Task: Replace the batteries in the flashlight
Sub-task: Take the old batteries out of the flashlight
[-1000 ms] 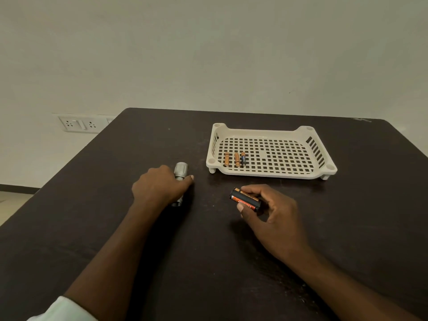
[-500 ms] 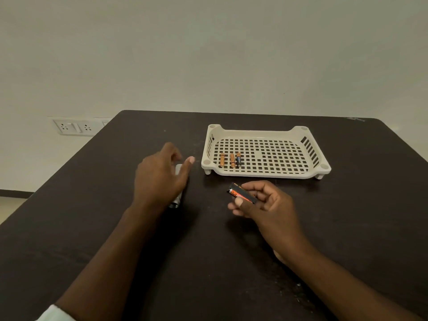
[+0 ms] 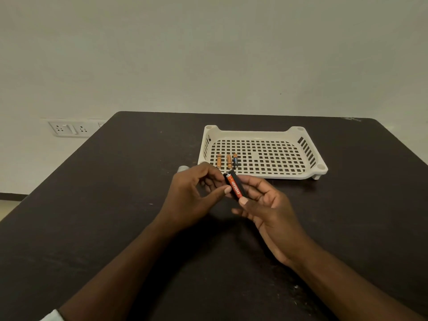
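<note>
Red-and-black battery pack (image 3: 235, 185), tilted, pinched by right hand (image 3: 266, 205); left hand (image 3: 194, 195) fingertips curl onto it too. Flashlight (image 3: 183, 168) mostly hidden behind left hand.

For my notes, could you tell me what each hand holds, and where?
The right hand pinches the battery pack by its lower end and side; the left hand fingers touch its top.

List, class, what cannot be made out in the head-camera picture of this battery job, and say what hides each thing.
- Flashlight: only its grey tip shows; the left hand covers the rest.
- Battery pack: the cell count is unclear; the right hand wraps it.
- Three batteries in the tray: labels too small to read.
</note>
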